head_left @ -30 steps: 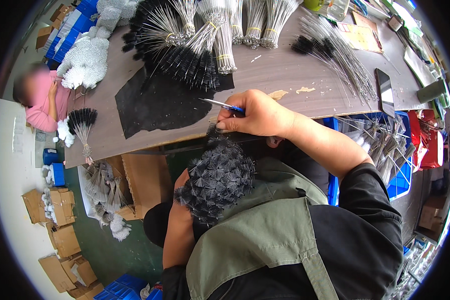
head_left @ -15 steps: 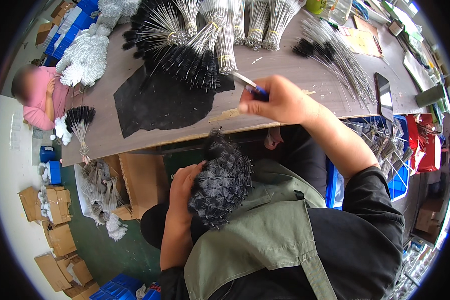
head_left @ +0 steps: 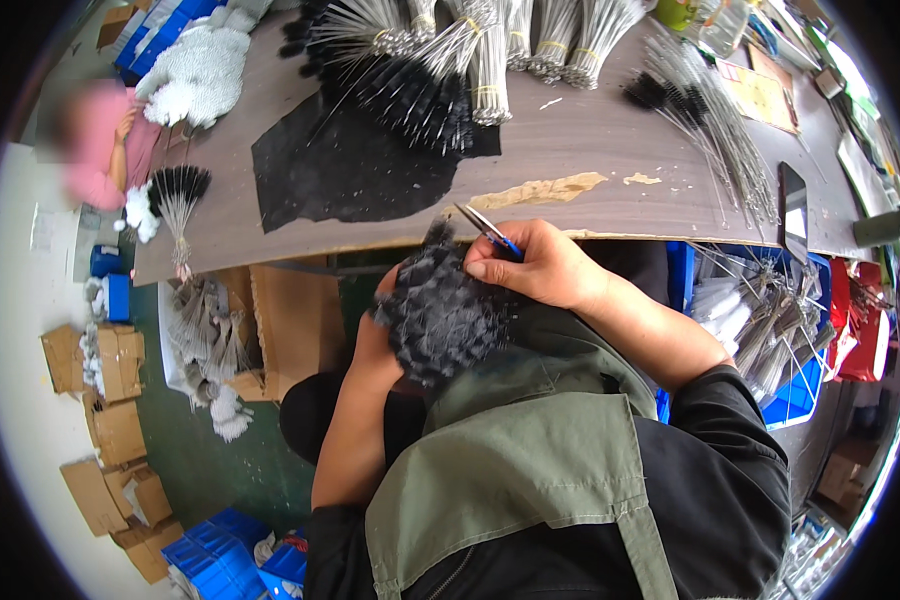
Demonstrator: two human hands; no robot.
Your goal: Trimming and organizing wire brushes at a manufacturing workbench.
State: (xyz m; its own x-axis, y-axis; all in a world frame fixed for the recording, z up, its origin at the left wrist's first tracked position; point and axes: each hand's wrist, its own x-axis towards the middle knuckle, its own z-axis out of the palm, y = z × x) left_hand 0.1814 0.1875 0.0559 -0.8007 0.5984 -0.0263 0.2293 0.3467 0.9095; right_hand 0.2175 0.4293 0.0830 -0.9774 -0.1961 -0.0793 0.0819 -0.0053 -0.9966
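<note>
A bundle of black-bristled wire brushes (head_left: pixel 438 318) is held over my lap, just off the table's front edge. My left hand (head_left: pixel 378 325) is closed around its left side, with some fingers hidden behind the bristles. My right hand (head_left: pixel 540 265) grips a small blue-handled tool (head_left: pixel 498 234) with slim pointed silver jaws. Whether it is snips or pliers cannot be made out. Its tips point up and left, above the bundle, while my thumb and fingertips are close to the bristles. Motion smears the bundle slightly.
On the table (head_left: pixel 560 140) lie a black sheet (head_left: pixel 350 170), tied wire-stem brushes (head_left: pixel 490 70), loose brushes (head_left: pixel 705 110) and a phone (head_left: pixel 793 205). A blue crate (head_left: pixel 805 385) of brushes stands below right, cartons (head_left: pixel 305 325) below left. Another person in pink (head_left: pixel 110 145) sits at the far left.
My right hand has come down from the table toward me, bringing the blue-handled tool beside the bundle. The left hand has raised the bundle toward the table edge. The view has shifted slightly.
</note>
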